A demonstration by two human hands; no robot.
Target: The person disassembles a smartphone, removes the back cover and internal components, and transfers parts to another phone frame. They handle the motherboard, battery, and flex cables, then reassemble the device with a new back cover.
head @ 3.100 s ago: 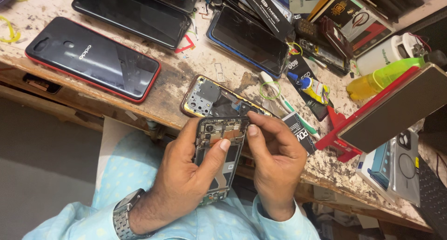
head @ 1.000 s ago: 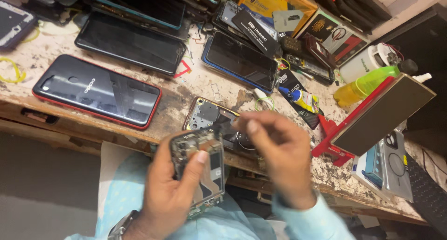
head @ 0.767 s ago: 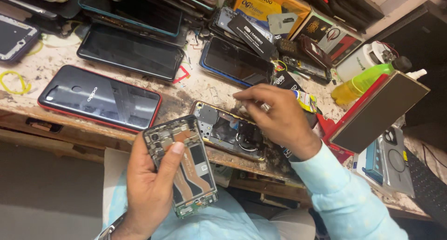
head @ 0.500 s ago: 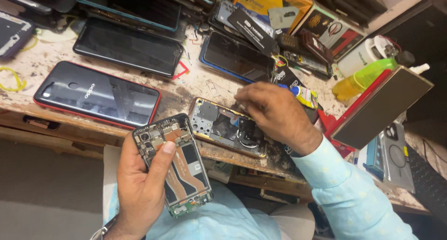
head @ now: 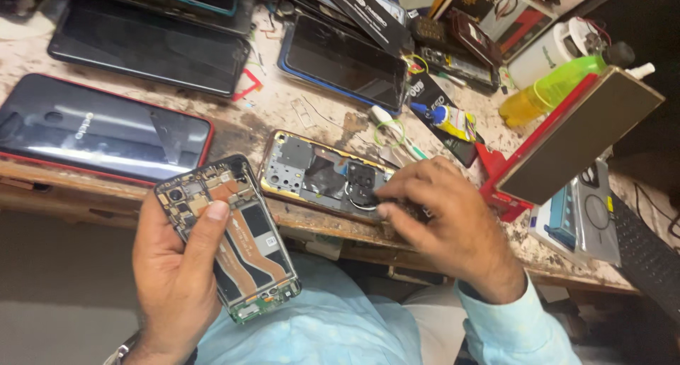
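- Bare copper-and-black guts showing: left hand (head: 173,280) is gripping the opened phone (head: 230,237), long axis running 11 to 5 o'clock.
- right hand (head: 443,227) is pinching down narrow on the back cover (head: 312,173), lying at 2 o'clock from the phone on the bench edge (head: 297,220).

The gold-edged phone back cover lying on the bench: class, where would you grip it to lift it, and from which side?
Probably by its long edges at the free left end of the back cover, coming from above-left: it lies flat, and the right hand covers its other end.
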